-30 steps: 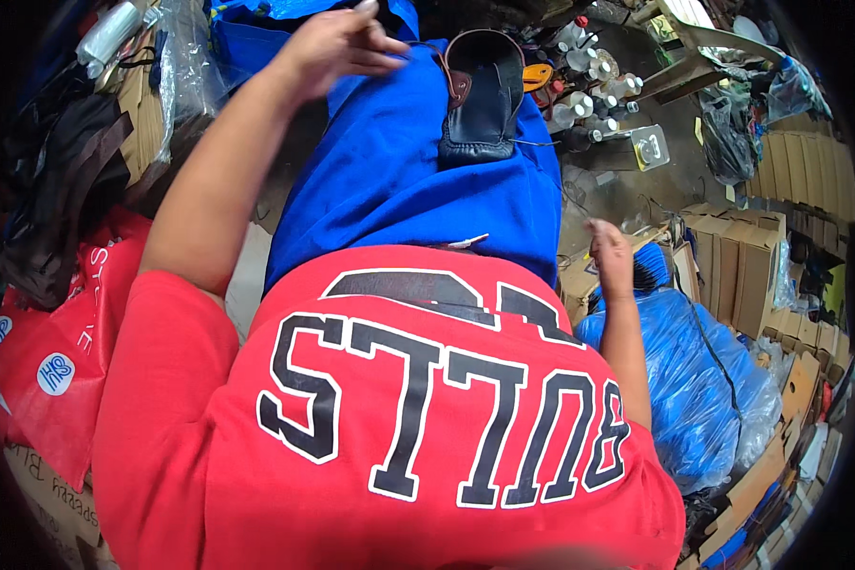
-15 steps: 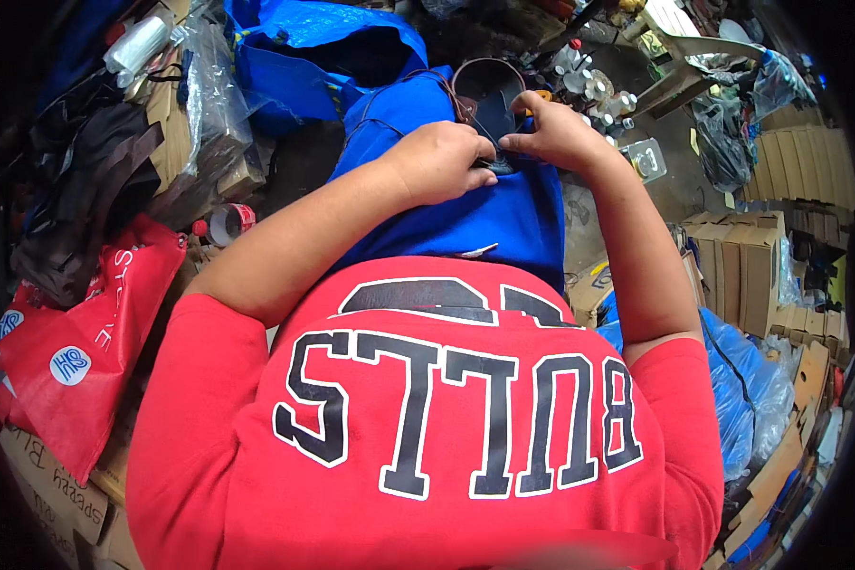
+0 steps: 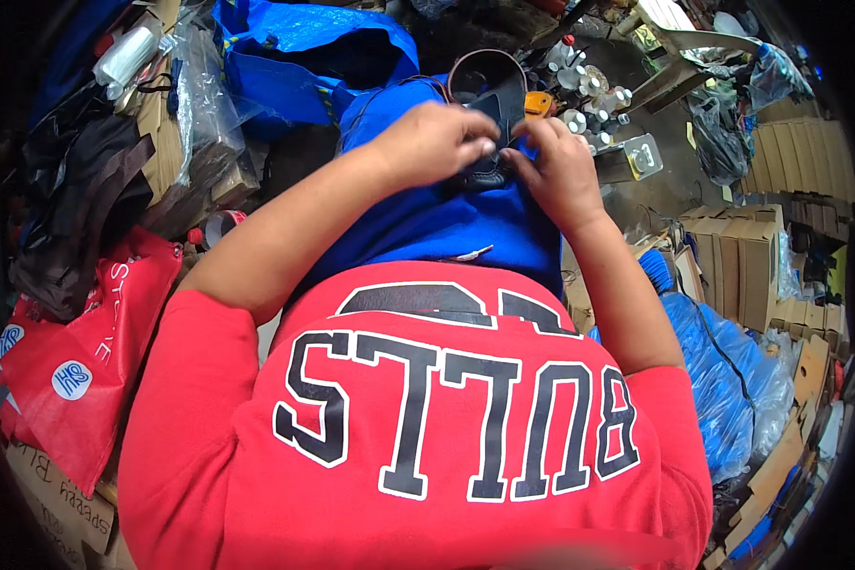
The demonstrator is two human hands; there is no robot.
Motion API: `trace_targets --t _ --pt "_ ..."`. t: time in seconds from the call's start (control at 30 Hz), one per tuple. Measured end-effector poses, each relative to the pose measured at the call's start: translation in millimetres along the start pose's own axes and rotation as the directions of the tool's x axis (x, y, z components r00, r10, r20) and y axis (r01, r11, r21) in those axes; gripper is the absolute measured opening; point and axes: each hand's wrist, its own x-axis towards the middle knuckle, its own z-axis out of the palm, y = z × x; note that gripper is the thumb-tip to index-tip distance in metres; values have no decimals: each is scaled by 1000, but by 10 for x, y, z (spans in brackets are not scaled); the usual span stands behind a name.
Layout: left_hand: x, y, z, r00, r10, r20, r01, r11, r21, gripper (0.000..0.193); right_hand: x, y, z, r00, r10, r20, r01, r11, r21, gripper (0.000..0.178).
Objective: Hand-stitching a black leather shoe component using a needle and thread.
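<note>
A dark leather shoe piece (image 3: 489, 104) with a curved brown edge lies on my lap, over blue trousers (image 3: 446, 218). My left hand (image 3: 432, 142) and my right hand (image 3: 560, 166) meet on its near end, fingertips pinching the dark leather between them. Both hands hide the lower part of the piece. My red shirt (image 3: 427, 418) with large dark letters fills the lower half of the view.
Small white bottles (image 3: 589, 95) and an orange tool (image 3: 539, 103) lie just beyond my hands. A blue bag (image 3: 294, 47) sits at the upper left, a red bag (image 3: 76, 361) at the left, cardboard boxes (image 3: 741, 256) and blue plastic sheeting (image 3: 722, 370) at the right.
A second ago my left arm was stretched up and my right hand was low at my side. Both hands have come together on the leather piece on my lap.
</note>
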Motion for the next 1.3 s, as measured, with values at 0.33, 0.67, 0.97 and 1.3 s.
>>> trace_targets --t 0.33,0.67,0.97,1.3 --pt "574 -290 261 972 156 179 -153 988 -30 26 -114 62 -148 960 -161 229 159 987 26 6" --pt "680 -372 144 937 110 332 -77 991 -112 28 -390 91 -648 983 170 68 -182 905 385 14" --pt "716 -332 -17 892 100 441 -45 990 -134 18 -338 147 -138 969 162 187 -221 906 361 20" --pt "737 -313 -18 867 32 498 38 991 -129 24 -191 103 -177 945 171 277 -235 948 216 20"
